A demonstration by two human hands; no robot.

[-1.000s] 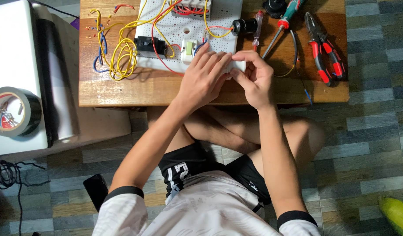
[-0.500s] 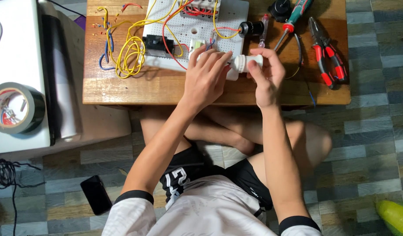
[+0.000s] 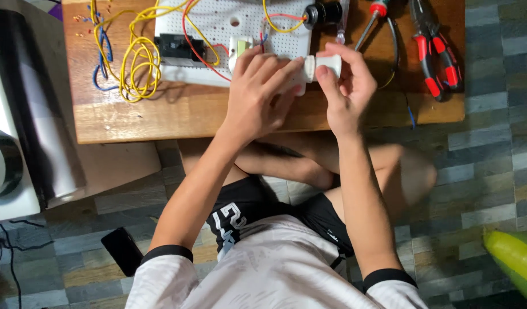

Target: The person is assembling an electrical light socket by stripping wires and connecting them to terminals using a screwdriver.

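Left hand (image 3: 258, 91): lying over the front edge of the white perforated board (image 3: 229, 28), fingers curled and clenched around the near end of the white cylindrical fitting (image 3: 321, 66).
Right hand (image 3: 346, 86): pinching the fitting's outer end, thumb below and fingertips above, its grip closing on the same part.
White cylindrical fitting: sitting between the 2 hands, just off the board's right front corner, above the table (image 3: 160, 117).
Board: carrying a black component (image 3: 175, 46) and red wires; touching the left hand's fingers.
Yellow wire bundle (image 3: 132, 63): coiling just left of the board, with blue wires beside it.
Black round part (image 3: 323, 11): resting at the board's far right corner, near the right hand.
Screwdriver (image 3: 369, 23) and red-handled pliers (image 3: 438, 51): lying right of the hands, apart from them.
Table edge: running just under both wrists; bare wood showing along the front left.
Floor: a black phone (image 3: 123, 249) lying left of the person's knee, well apart from the hands.
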